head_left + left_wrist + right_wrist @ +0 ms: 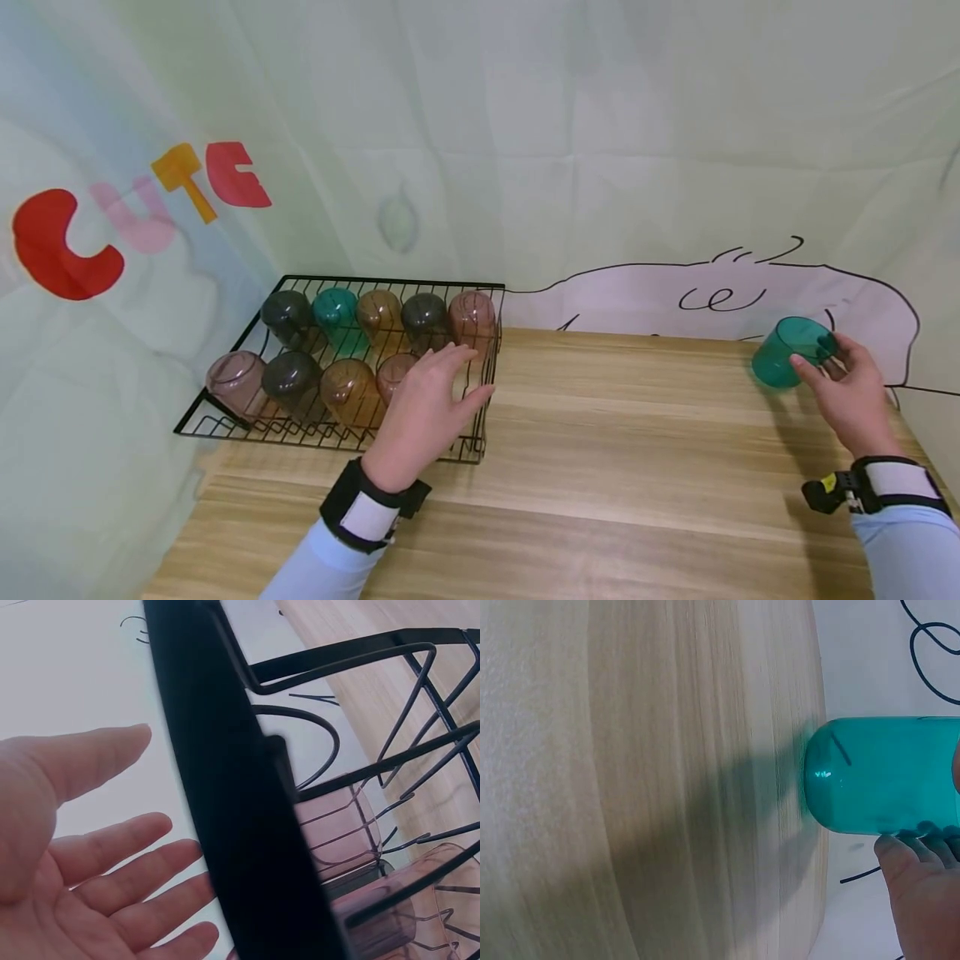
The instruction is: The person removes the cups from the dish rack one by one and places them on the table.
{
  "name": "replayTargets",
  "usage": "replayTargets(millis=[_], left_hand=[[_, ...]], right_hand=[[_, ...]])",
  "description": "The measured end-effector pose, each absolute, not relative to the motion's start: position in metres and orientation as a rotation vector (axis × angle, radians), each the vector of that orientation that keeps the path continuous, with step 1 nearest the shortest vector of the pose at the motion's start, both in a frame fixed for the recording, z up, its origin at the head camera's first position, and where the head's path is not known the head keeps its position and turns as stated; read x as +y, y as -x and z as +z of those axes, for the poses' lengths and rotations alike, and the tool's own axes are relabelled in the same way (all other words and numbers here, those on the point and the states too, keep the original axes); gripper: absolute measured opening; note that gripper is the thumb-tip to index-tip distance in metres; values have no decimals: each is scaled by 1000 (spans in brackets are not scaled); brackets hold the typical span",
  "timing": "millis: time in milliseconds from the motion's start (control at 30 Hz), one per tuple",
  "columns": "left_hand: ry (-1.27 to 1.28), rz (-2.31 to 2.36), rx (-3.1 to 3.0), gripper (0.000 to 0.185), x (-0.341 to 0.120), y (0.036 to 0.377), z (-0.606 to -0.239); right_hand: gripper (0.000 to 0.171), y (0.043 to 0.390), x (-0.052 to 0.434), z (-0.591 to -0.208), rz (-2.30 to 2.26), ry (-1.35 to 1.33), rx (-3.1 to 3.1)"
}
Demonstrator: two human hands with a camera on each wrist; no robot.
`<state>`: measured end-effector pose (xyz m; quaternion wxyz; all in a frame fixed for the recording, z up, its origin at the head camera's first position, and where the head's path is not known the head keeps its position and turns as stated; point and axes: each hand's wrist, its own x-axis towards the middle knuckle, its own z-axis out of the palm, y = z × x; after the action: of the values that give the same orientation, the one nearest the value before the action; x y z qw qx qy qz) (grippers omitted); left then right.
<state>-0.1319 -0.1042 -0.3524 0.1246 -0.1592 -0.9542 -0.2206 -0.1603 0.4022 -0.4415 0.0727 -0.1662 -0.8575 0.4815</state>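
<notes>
Bright even light, soft shadows on the table point(615, 467), wide-angle edge bending, blurred close-up wrist views

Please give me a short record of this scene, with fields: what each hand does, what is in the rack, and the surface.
left hand: the left hand is open, fingers straight, over the front right part of the black wire rack
right hand: the right hand holds a teal cup, tilted, above the table's far right
rack contents: nine tinted cups in two rows, among them a second teal one
surface: wooden table

Pale blue sleeves point(322, 571), black-and-white wrist straps point(369, 506), yellow tag on right strap
</notes>
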Motion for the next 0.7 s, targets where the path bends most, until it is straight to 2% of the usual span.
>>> replayTargets(millis=[367,567,700], left_hand=[[473,-653,-2757,48,-115,131,-339],[403,-661,-2707,53,-136,131,-318],[371,-650,-2730,57,-153,131,-308]], right_hand=[[91,156,404,-435,1474,498,-2567],[91,152,387,-412,1374,546,-2484],[88,149,364,-390,1333,452,-2458]])
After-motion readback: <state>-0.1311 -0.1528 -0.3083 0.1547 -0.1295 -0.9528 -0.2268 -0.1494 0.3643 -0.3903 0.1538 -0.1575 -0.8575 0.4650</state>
